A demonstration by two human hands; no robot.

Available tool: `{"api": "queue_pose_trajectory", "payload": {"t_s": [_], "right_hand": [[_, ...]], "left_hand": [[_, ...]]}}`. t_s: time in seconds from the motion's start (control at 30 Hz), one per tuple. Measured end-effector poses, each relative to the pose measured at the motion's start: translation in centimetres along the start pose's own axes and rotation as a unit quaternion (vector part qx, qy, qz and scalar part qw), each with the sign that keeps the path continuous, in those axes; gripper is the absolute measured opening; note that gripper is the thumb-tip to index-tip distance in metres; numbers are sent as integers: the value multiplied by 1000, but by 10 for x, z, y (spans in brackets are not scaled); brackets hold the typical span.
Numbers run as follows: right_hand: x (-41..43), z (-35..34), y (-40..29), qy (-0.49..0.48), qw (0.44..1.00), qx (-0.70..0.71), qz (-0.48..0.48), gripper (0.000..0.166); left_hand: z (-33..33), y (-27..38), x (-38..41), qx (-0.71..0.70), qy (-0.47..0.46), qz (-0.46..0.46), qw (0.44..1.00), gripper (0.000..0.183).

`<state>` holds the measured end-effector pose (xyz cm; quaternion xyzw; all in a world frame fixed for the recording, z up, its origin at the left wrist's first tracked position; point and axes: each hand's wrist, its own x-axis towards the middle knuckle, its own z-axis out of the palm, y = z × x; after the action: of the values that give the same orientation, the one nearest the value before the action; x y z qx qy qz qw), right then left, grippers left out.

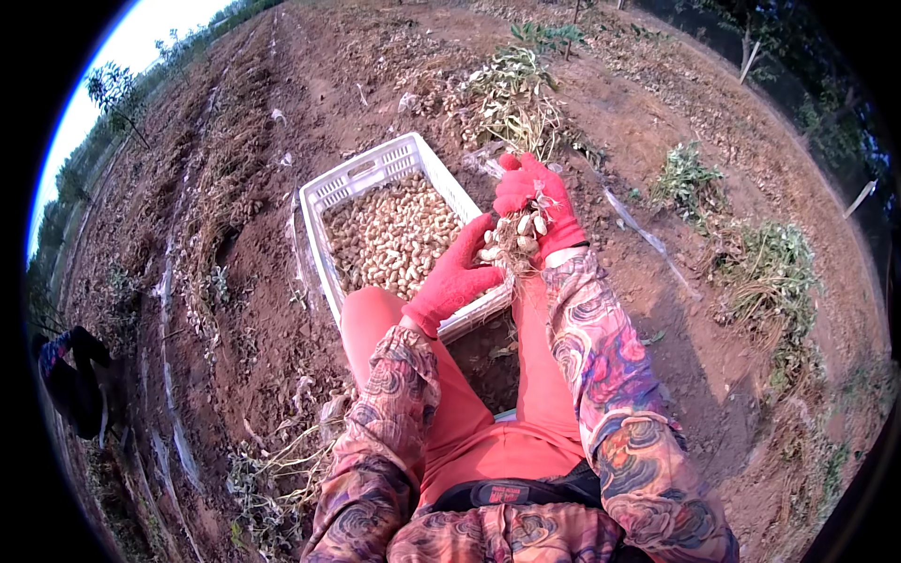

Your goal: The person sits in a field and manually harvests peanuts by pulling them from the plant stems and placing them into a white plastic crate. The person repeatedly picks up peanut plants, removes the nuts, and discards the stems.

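My right hand (538, 197), in a red knit glove, grips a bunch of peanut plants by the stems just above the roots. The leafy tops (514, 91) point away from me, and the roots with peanut pods (517, 236) hang toward me below the fist. Close to the pods on their left is my left hand (461, 271), gloved in red too, thumb and fingers apart; whether its fingertips touch a pod is hard to tell. Beneath and left of it stands a white plastic crate (317, 218), with many loose peanuts in their shells (401, 236) inside.
Pulled peanut plants lie on the soil at the right (771, 274) and lower left (271, 485). Strips of plastic film (647, 232) run along the ground. At the far left edge is another person (74, 380), partly seen. My knees flank the crate's near end.
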<state>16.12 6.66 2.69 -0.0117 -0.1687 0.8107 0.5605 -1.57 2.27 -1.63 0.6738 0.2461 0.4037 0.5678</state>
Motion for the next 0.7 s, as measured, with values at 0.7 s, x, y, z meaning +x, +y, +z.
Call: {"api": "queue_pose_trajectory", "payload": {"t_s": [0.7], "right_hand": [[-1,-28,-32,60,983,-148,-94,33]], "left_hand": [[-37,27,-22,508,222,120,824,51]]}}
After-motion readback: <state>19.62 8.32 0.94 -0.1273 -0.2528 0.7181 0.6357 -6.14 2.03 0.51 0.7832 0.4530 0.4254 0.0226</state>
